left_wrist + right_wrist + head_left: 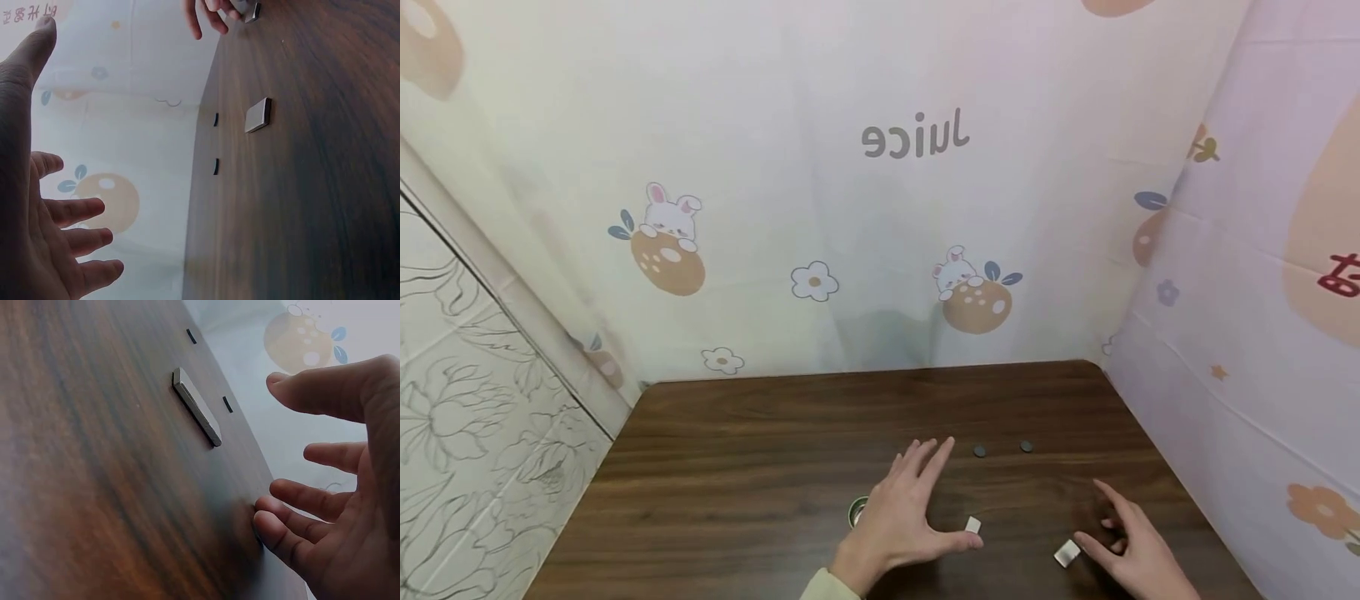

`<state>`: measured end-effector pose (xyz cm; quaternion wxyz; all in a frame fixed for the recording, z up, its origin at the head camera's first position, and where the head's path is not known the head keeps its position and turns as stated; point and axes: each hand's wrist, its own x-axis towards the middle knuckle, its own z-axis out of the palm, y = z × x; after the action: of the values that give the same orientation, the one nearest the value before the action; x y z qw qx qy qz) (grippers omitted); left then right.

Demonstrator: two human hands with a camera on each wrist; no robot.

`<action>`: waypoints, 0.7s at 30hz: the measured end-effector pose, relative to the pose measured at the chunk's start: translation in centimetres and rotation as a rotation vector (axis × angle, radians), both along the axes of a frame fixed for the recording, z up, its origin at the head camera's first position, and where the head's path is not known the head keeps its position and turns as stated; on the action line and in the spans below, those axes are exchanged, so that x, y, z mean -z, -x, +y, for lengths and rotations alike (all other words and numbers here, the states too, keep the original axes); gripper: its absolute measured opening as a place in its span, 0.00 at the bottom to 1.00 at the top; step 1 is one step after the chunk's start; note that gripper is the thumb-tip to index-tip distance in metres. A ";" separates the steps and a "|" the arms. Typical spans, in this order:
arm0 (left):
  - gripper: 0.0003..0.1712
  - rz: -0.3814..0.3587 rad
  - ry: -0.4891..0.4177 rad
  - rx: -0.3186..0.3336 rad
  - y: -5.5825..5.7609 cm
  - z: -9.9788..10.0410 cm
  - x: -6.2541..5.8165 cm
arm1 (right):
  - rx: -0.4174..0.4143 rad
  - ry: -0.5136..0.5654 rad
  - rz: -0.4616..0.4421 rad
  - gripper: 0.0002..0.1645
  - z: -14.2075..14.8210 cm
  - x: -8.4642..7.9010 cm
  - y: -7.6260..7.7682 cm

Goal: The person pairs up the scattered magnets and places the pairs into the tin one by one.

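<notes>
My left hand hovers above the wooden table with its fingers spread, holding nothing. Near its thumb lies a small silvery square block, which also shows in the left wrist view as a flat metallic square. On the right side, my right hand has its fingers loosely bent and apart, with its thumb beside a second silvery block. In the right wrist view, its lower fingertips come close to the tabletop; a dark patch beneath them is too unclear to identify.
Two small dark discs lie farther back on the table. A round container with a green rim is partly hidden behind my left hand. Printed curtains hang behind the table and along its sides.
</notes>
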<state>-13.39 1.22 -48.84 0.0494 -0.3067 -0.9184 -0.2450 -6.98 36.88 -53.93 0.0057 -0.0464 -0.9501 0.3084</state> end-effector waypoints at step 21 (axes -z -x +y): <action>0.60 -0.034 0.013 -0.036 -0.2 3.3 3.4 | 0.000 0.004 0.126 0.41 -1.2 2.3 -1.7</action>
<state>-13.23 4.53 -52.24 0.0362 -0.2865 -0.9260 -0.2430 -5.30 35.66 -56.23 0.0654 -0.0270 -0.9472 0.3128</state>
